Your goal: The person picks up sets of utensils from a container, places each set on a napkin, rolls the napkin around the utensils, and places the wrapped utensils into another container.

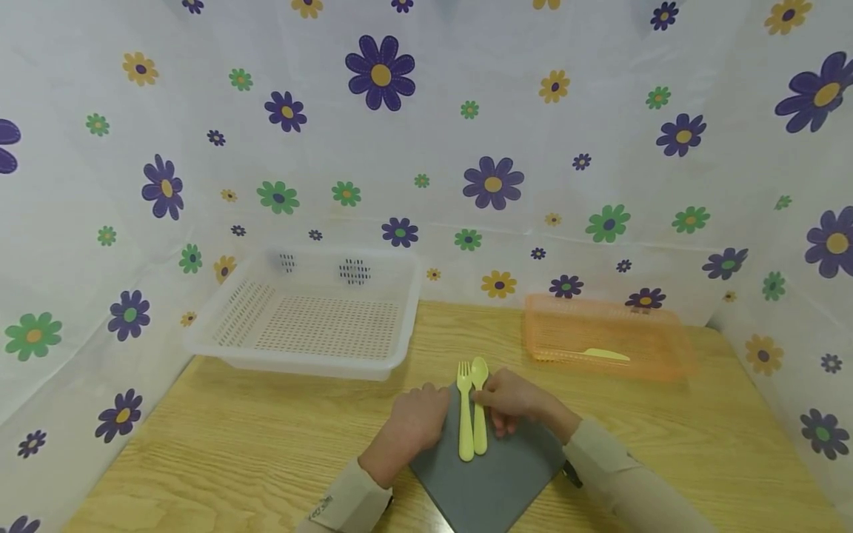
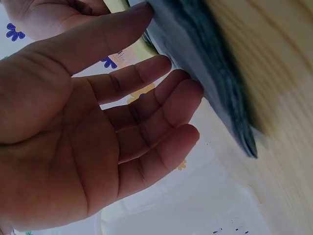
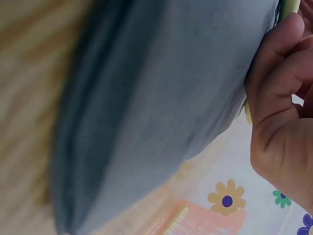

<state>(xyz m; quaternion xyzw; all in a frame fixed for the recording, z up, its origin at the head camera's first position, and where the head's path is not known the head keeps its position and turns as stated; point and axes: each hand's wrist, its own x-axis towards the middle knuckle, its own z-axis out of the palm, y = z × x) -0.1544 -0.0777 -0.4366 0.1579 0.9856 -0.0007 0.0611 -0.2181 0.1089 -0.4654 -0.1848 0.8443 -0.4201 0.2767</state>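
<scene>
A folded grey cloth napkin (image 1: 489, 485) lies on the table with one corner pointing away, its stacked layers showing in both wrist views. On it a pale yellow fork (image 1: 466, 422) and a matching spoon (image 1: 480, 429) lie side by side, tines and bowl at the far corner. My right hand (image 1: 516, 400) pinches the spoon near its neck, fingers curled beneath the palm. At the napkin's left edge is my left hand (image 1: 420, 416). Its loosely bent fingers (image 2: 166, 105) touch the cloth's edge, and the palm holds nothing.
A white perforated basket (image 1: 303, 364) stands at the back left. Farther right, a shallow orange basket (image 1: 666, 348) holds a pale yellow knife (image 1: 606, 354). Flower-printed sheeting (image 1: 426, 133) hangs behind and along both sides of the wooden table (image 1: 266, 437).
</scene>
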